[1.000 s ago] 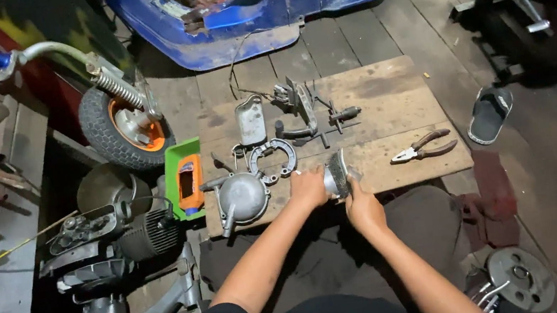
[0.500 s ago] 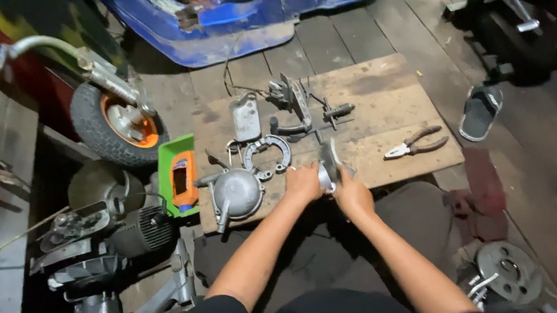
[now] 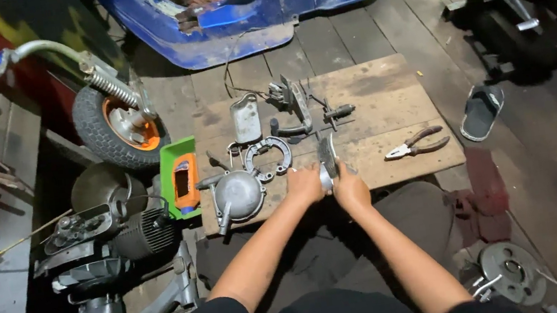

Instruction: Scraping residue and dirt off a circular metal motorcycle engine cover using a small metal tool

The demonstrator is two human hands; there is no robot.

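Note:
Both my hands grip a flat round metal engine part [image 3: 327,159], held on edge over the near side of a plywood board [image 3: 386,103]. My left hand [image 3: 305,184] holds its left face and my right hand [image 3: 352,190] its right face. Just left of my left hand lies a domed grey metal cover [image 3: 237,195] with a short pipe. Behind it lies a pair of curved brake shoes [image 3: 266,156]. Further back rest a small flat metal plate [image 3: 245,118] and a cluster of small levers and bolts [image 3: 301,107].
Red-handled pliers [image 3: 417,143] lie on the board's right side. A green and orange box [image 3: 180,179] leans at its left edge beside a small wheel with an orange hub [image 3: 118,128]. Engine parts [image 3: 106,236] lie left, a blue scooter body [image 3: 258,1] behind, a sandal [image 3: 482,112] right.
My hands have turned the round part from facing flat to standing on edge. The view has shifted slightly; the items on the board have stayed put.

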